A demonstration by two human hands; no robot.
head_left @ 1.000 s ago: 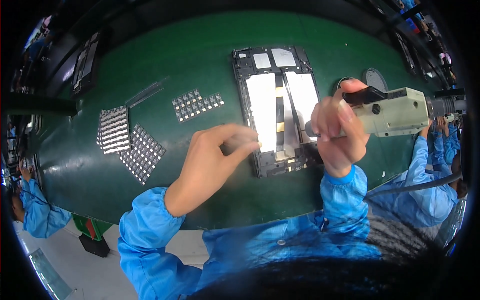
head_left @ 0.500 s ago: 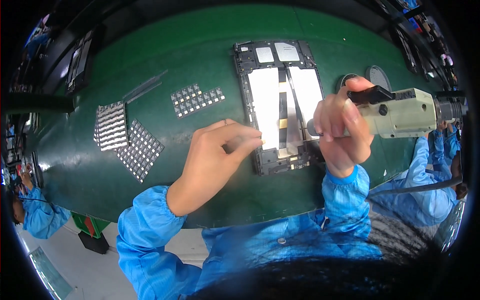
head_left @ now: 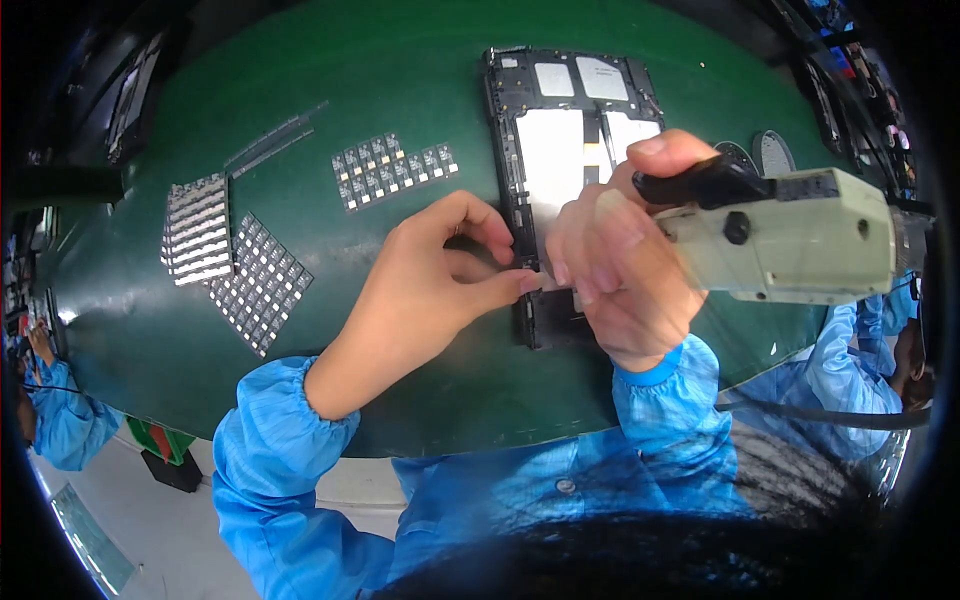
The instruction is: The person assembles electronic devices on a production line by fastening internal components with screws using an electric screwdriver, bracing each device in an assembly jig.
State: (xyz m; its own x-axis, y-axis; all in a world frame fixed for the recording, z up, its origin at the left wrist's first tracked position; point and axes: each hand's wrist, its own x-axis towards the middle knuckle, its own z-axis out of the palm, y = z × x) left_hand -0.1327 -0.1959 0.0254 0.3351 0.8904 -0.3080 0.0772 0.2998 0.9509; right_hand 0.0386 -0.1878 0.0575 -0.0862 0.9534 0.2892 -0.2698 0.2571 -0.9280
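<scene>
In the head view, the opened device [head_left: 550, 155] lies on the counter [head_left: 430, 400] toward 1 o'clock. The left hand [head_left: 400, 265] is at its 7 o'clock edge; its forefinger and thumb, pinched half a second ago, are now parted, the thumb reaching over the edge. The right hand [head_left: 640, 280], blurred, has its fingers wrapped around the power driver [head_left: 800, 245] and now covers more of the device. Small-part sheets [head_left: 395, 175] lie toward 11 o'clock.
</scene>
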